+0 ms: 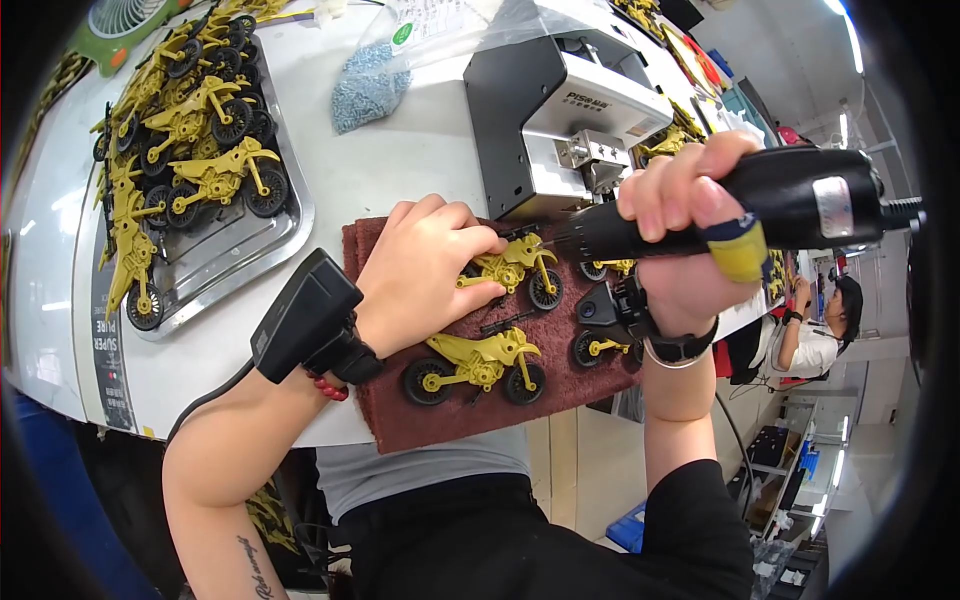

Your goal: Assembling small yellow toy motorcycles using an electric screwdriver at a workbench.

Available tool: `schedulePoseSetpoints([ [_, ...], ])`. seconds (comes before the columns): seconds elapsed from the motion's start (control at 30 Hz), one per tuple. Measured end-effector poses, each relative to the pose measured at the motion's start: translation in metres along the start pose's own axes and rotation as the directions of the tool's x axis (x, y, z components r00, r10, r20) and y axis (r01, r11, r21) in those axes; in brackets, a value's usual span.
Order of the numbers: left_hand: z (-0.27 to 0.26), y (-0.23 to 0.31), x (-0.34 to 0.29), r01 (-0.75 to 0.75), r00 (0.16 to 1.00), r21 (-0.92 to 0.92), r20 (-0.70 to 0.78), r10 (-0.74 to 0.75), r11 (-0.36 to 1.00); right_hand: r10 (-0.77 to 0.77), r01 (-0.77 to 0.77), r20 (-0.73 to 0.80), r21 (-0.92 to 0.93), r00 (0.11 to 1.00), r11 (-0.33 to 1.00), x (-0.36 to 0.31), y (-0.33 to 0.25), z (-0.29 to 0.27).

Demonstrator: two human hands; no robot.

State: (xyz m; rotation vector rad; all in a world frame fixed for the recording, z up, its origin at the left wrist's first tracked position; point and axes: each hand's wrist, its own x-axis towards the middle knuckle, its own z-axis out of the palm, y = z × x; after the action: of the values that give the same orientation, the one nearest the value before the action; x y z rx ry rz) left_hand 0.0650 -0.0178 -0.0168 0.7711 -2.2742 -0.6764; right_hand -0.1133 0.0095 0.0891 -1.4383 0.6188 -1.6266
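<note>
Fingers (484, 240) of our left hand (408, 265) were gripping the yellow toy motorcycle (508, 266), pinching it from far and near sides, as it lay on the reddish-brown cloth (405, 425) spread over the worktop (430, 140)! Over on the right, our right hand (693, 205) was wrapped around a black power driver (800, 195), its nose aimed leftward at that motorcycle; whether the tip touched, we could not tell! Just nearer us lay a second motorcycle (485, 362), same cloth, with other models (618, 267) partly hidden beneath the driver! Away left, a metal tray (270, 262) stood heaped with yellow bikes (218, 176), and beyond the cloth stood a silver-and-black machine (560, 115)
</note>
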Motion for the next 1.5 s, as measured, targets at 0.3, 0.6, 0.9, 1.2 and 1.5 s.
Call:
schedulePoseSetpoints([
  [0.3, 0.002, 0.001, 0.0, 0.004, 1.0, -0.011, -0.01, -0.004, 1.0, 0.02, -0.025, -0.064, -0.087, 0.998, 0.996, -0.009, 0.022, -0.003],
  [0.6, 0.0, 0.002, 0.003, 0.024, 0.999, -0.003, 0.022, -0.023, 1.0, -0.003, -0.001, -0.043, -0.096, 0.999, 0.995, -0.012, 0.023, -0.004],
  [0.9, 0.0, 0.002, 0.001, -0.004, 1.0, -0.001, 0.007, 0.004, 1.0, -0.164, 0.153, -0.077, -0.132, 0.983, 0.979, 0.017, -0.042, -0.028],
  [1.2, -0.001, 0.003, 0.001, 0.012, 1.0, -0.002, 0.018, -0.012, 1.0, -0.075, 0.056, -0.162, -0.116, 0.984, 0.992, 0.025, -0.018, -0.032],
  [1.5, -0.001, 0.0, -0.001, 0.003, 1.0, -0.006, -0.001, -0.003, 1.0, 0.017, -0.019, -0.02, -0.108, 1.0, 0.994, -0.022, -0.031, -0.01],
])
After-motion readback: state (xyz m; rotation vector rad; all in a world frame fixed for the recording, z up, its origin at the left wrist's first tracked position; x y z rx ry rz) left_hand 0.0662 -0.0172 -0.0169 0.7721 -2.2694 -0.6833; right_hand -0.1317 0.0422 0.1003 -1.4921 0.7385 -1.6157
